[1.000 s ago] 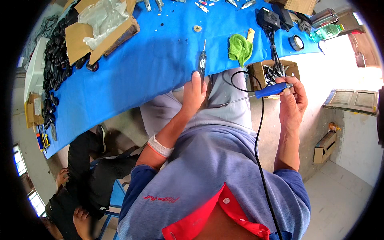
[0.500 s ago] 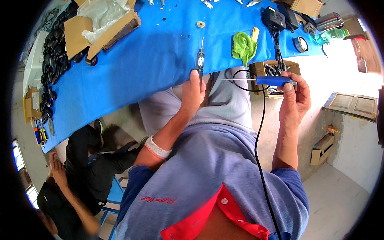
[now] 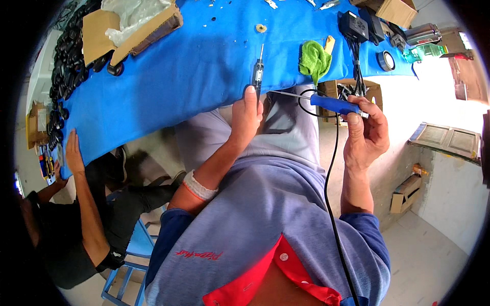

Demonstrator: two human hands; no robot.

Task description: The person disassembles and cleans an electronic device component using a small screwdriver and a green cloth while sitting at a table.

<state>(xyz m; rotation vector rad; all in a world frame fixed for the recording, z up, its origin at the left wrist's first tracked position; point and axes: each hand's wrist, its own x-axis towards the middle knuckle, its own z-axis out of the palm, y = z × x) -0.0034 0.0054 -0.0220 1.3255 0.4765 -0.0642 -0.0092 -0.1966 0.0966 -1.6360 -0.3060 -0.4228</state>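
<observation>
My left hand (image 3: 246, 113) is closed around a slim black device (image 3: 258, 75) with a silvery section and a thin metal rod at its far end. It is held upright over the table's front edge. My right hand (image 3: 365, 130) grips a screwdriver (image 3: 334, 104) by its blue handle, fingers and thumb near the butt end. The screwdriver's shaft points left toward the black device, apart from it by a small gap. A black cable (image 3: 333, 168) loops behind the screwdriver and runs down over my shirt.
On the blue-covered table (image 3: 194, 66) are a green cloth (image 3: 314, 60), black power adapters (image 3: 353, 25), a tape roll (image 3: 386, 60) and a cardboard box (image 3: 148, 33) with plastic wrap. Black parts (image 3: 66, 61) pile up at left. Another person (image 3: 76, 239) sits at lower left, a hand on the table edge.
My right hand has moved left and slightly down, bringing the screwdriver's tip closer to the black device, with the shaft now tilted. The other person's hand has moved up onto the table edge.
</observation>
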